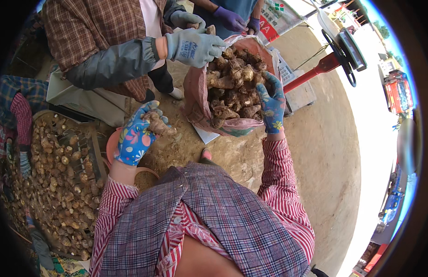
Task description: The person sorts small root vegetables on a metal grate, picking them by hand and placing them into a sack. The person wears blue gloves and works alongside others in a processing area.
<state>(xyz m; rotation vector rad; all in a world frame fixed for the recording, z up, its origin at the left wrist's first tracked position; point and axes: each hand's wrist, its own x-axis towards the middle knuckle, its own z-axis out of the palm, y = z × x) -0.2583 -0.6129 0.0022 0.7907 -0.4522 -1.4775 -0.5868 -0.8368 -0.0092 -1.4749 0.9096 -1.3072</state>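
My left hand (137,133), in a blue floral glove, holds a knobbly brown tuber (159,124) out over the floor. My right hand (272,104), gloved to match, reaches over the right side of a pink woven sack (195,93). Its fingertips rest at the heap of brown tubers (234,74) inside; whether they grip one cannot be made out. Across the sack, a co-worker's grey-gloved hand (195,46) is at its left rim. That person's other gloved hand (187,20) has a tuber piece.
A platform scale (300,93) with a red post (309,74) stands right of the sack. Another person's purple-gloved hands (231,19) are behind it. At left, many tubers (61,180) cover a slatted surface beside other workers. A pink basket (113,143) sits below my left hand.
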